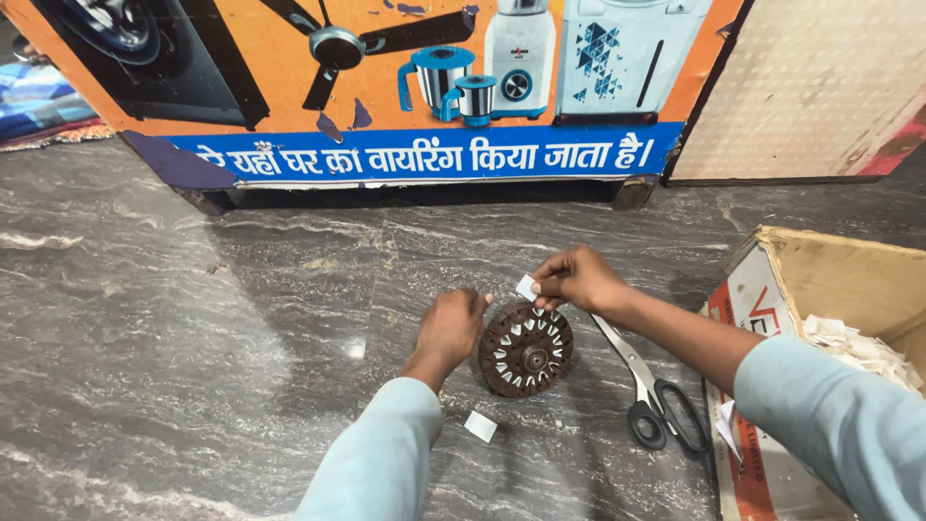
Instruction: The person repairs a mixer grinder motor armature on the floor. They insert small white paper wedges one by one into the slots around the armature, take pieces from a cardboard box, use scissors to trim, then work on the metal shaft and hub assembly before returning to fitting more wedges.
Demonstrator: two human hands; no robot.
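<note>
**Motor core: round slotted iron disc, on stone floor, both hands at it**

Motor core point(526, 349): a round, rust-brown disc of stacked metal with a ring of slots near its rim and a small hub at the centre. It sits on the grey marbled floor point(193, 328), seemingly leaning up toward the camera, between the two hands. White paper liners show in most of the slots.

Handling, as judged: heavy for its size, rigid, not fragile in the body; the rusty face should give good friction. Slot edges look sharp. Best hold is across the outer rim, thumb and fingers on opposite sides, clear of the slots so the liners are not crushed or pushed out.

Paper slip point(526, 287): small, white, thin, light and easily creased; take it by one edge.

Left hand point(449, 328): curled against the left rim of the core, steadying it; whether the fingers close round the rim or only press it cannot be told.

Right hand point(576, 280): pinching the paper slip between thumb and fingertips, just above the top of the core.

Nearby: black-handled scissors point(646, 391) lying just right of the core; a loose white paper piece point(480, 425) on the floor below it; a cardboard box point(820, 280) of cut paper scraps at the right; a painted shop board point(405, 87) behind
</note>
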